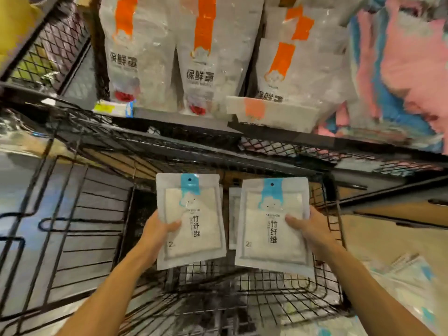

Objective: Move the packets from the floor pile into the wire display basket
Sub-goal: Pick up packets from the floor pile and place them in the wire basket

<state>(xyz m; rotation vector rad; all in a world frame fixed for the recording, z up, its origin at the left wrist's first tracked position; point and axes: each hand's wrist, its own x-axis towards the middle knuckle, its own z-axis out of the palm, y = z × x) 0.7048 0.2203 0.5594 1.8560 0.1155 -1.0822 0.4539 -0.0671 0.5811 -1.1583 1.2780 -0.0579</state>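
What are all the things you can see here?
Blue-topped packets: two, white with blue tops, one held in each hand above the wire basket, left one, right one.
Wire basket: one, black, below the hands.
Orange-striped bags: at least four, clear with orange stripes, on the shelf above.
Floor pile: several packets, white and blue, lower right, blurred.
Pink and blue goods: blurred, upper right.
Left hand: grips the left packet.
Right hand: grips the right packet.
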